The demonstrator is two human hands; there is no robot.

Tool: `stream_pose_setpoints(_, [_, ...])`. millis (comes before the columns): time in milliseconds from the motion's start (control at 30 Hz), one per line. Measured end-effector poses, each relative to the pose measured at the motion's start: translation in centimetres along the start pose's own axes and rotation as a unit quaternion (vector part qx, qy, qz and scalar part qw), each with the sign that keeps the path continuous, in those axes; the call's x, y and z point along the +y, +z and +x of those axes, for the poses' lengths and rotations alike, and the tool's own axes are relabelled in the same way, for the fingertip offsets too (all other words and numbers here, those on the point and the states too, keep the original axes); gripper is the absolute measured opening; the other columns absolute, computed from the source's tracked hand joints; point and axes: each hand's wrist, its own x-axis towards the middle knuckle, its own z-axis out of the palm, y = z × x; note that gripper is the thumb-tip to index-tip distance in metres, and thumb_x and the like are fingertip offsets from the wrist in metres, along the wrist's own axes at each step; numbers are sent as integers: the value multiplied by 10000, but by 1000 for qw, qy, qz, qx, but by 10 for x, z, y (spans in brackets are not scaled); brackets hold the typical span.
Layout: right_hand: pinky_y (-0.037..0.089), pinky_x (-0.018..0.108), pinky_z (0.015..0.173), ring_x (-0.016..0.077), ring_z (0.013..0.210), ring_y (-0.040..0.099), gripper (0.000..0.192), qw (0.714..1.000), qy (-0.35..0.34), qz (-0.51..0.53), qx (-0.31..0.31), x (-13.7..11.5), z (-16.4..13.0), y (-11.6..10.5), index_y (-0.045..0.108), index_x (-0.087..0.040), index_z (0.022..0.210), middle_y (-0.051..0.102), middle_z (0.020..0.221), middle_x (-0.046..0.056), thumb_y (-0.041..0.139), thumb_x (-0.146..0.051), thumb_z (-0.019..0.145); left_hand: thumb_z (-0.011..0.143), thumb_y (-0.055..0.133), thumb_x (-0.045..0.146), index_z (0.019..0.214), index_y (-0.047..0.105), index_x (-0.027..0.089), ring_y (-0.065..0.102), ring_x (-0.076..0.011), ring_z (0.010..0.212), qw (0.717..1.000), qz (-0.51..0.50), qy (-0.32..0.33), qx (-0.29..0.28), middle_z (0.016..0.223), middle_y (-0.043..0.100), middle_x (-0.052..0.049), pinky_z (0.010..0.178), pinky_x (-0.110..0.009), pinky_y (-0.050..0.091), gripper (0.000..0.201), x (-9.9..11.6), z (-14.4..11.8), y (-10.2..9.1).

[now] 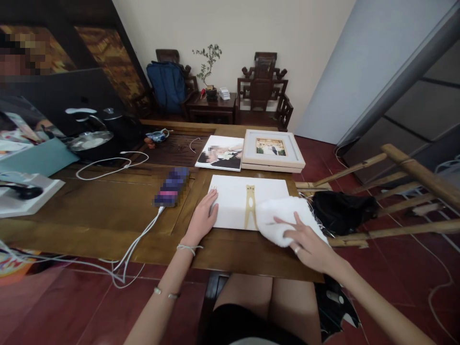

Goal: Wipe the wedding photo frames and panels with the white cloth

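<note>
while the left hand (204, 216) lies flat on the left edge of a white board (237, 203), its fingers are stretched out and it grips nothing, only presses on the surface. the board lies flat on the wooden table (108, 211), near the front edge, just in front of the person. on the board there is a tan stand piece (249, 207), which runs from the middle to the near edge. the right hand (305, 242) rests on a white cloth (283, 218); the fingers are spread and pressed on top of the cloth, not closed around it. the cloth covers the right near corner of the board and touches the stand piece.

behind the board lies a photo print (221, 152), and just beside it on the right a framed photo (273, 149) sits on the table. a white cable (140, 239) runs from a blurred object on the table down over the front edge to the red floor. to the right of the table a black cloth (341, 211) hangs on a bamboo rack (406, 191). far behind, a dark wooden chair (264, 88) stands against the wall.
</note>
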Motion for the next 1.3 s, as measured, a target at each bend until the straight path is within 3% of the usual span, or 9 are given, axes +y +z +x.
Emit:
stream_pose_setpoints(167, [52, 539, 1126, 231, 1248, 460, 298, 1000, -10, 17, -16, -5, -9, -3, 613, -218, 819, 572, 1283, 77, 397, -41, 712, 857, 474, 233, 1220, 575, 161, 424, -244, 1296, 1000, -4, -4, 4, 1361, 501, -120, 1114, -451, 292, 384, 1, 0, 0])
stream_pose_setpoints(367, [299, 470, 1024, 236, 898, 634, 353, 997, 65, -32, 31, 33, 72, -20, 663, -178, 956, 715, 892, 58, 359, -125, 784, 852, 484, 237, 1204, 584, 172, 435, -243, 1287, 1000, -12, -2, 4, 1347, 518, -110, 1107, -457, 302, 372, -1, 1, 0])
stream_pose_setpoints(500, [378, 331, 931, 234, 1020, 586, 375, 994, 95, -16, 59, 61, 123, -39, 670, -157, 1017, 691, 1043, 72, 368, -156, 794, 861, 473, 239, 1222, 570, 167, 431, -236, 1291, 1000, -1, -1, -1, 1354, 510, -115, 1106, -448, 307, 381, -2, 1, -1])
stream_pose_setpoints(600, [372, 316, 925, 242, 1086, 548, 381, 991, 110, -9, 82, 70, 139, -46, 665, -148, 1041, 659, 1130, 83, 372, -160, 798, 869, 459, 238, 1234, 559, 154, 427, -232, 1294, 1000, 7, 0, -6, 1361, 500, -128, 1104, -445, 310, 388, -2, 1, -1])
stream_pose_setpoints(800, [354, 411, 963, 233, 850, 630, 332, 995, 69, -43, 54, 46, 99, -28, 670, -158, 881, 710, 836, 68, 353, -130, 788, 857, 478, 250, 1218, 575, 180, 433, -234, 1290, 1000, -12, -5, 1, 1359, 506, -107, 1108, -456, 301, 380, -2, 0, -1])
stream_pose_setpoints(933, [265, 520, 1049, 272, 1165, 523, 323, 998, 35, -31, 42, 13, 35, -7, 650, -186, 887, 627, 1203, 86, 371, -93, 754, 858, 475, 249, 1229, 566, 177, 422, -236, 1298, 1000, -12, -2, 1, 1369, 494, -112, 1111, -462, 292, 388, -1, 0, 0])
stream_pose_setpoints(1067, [92, 543, 1124, 233, 1277, 425, 320, 1000, 1, 10, -10, -17, -12, 2, 629, -221, 821, 588, 1262, 71, 399, -38, 697, 861, 468, 244, 1224, 569, 163, 424, -242, 1295, 1000, -6, -2, 4, 1362, 500, -122, 1110, -460, 294, 385, -1, -1, 1])
stream_pose_setpoints(1167, [42, 533, 1133, 219, 1279, 423, 336, 999, -1, 23, -29, -25, -18, 1, 625, -234, 810, 613, 1228, 63, 397, -22, 682, 861, 469, 244, 1227, 568, 161, 423, -244, 1296, 1000, -2, -1, 5, 1363, 498, -122, 1110, -457, 295, 388, -1, -1, 1])
stream_pose_setpoints(1300, [171, 536, 1100, 243, 1098, 569, 333, 1000, 24, 4, 2, -7, 14, -6, 635, -208, 903, 654, 1151, 73, 373, -69, 753, 863, 463, 243, 1232, 563, 160, 421, -243, 1298, 1000, 2, 3, 1, 1366, 495, -124, 1111, -454, 294, 391, -2, -1, 1])
